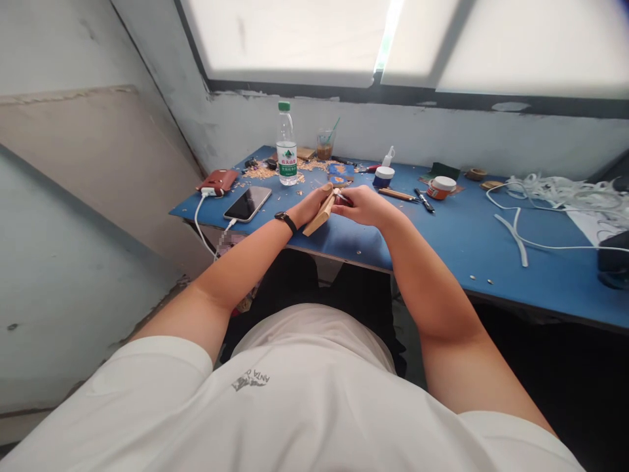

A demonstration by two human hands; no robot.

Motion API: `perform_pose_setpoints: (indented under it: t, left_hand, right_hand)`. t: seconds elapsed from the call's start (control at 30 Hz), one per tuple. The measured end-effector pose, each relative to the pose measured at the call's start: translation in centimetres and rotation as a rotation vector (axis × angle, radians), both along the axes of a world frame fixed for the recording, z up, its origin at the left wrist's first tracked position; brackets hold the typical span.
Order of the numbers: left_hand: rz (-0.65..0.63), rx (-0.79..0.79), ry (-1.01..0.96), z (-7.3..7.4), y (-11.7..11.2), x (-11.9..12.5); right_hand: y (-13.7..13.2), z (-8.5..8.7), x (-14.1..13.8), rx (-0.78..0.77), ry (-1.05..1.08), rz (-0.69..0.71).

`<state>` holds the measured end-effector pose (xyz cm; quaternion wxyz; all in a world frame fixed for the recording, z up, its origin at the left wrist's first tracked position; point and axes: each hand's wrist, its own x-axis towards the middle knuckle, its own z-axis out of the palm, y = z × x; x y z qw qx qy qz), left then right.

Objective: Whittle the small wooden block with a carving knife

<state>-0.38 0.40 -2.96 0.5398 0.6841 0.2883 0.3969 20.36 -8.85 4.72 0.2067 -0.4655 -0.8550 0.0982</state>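
My left hand [310, 204] is closed around a pale wooden block [320, 216], held tilted just above the front edge of the blue table [442, 242]. A black watch sits on that wrist. My right hand [361, 204] is closed on a thin carving tool [343, 196] whose tip meets the top end of the block. Both hands touch at the block. Wood shavings [263, 172] lie scattered behind them.
A phone [247, 203] on a white cable and a red-brown pouch [219, 180] lie at the left. A water bottle [286, 147], a cup [325, 144], small jars [441, 187], pens [424, 200] and white cords [540, 196] stand farther back and right.
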Motion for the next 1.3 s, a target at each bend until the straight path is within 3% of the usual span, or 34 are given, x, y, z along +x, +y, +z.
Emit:
perform_pose_setpoints:
  t: [0.1, 0.2, 0.3, 0.6, 0.73, 0.93, 1.13, 1.3]
  left_hand:
    - [0.061, 0.031, 0.088, 0.6, -0.2, -0.2]
    - [0.044, 0.215, 0.211, 1.4, -0.7, -1.0]
    - [0.035, 0.315, 0.200, 2.0, -1.2, -1.6]
    - [0.155, 0.126, 0.126, 2.6, -2.3, -1.1]
    - [0.136, 0.079, 0.091, 2.2, -2.4, -0.7]
    - [0.083, -0.146, 0.052, 1.6, -1.7, 0.9]
    - [0.074, 0.072, 0.138, 3.1, -3.2, -0.3]
    - [0.105, 0.066, 0.148, 3.5, -3.3, -0.7]
  right_hand:
    - [0.1, -0.1, -0.3, -0.035, -0.029, -0.063]
    - [0.1, -0.1, -0.5, -0.026, -0.050, -0.123]
    - [0.0, -0.1, -0.7, -0.004, -0.067, -0.172]
    - [-0.3, 0.4, -1.1, -0.013, -0.195, -0.347]
    - [-0.8, 0.8, -1.0, -0.022, -0.206, -0.285]
    - [-1.3, 1.2, -0.6, 0.009, -0.212, -0.155]
    - [-0.2, 0.8, -0.7, -0.025, -0.195, -0.217]
    - [0.3, 0.6, -1.2, -0.042, -0.200, -0.276]
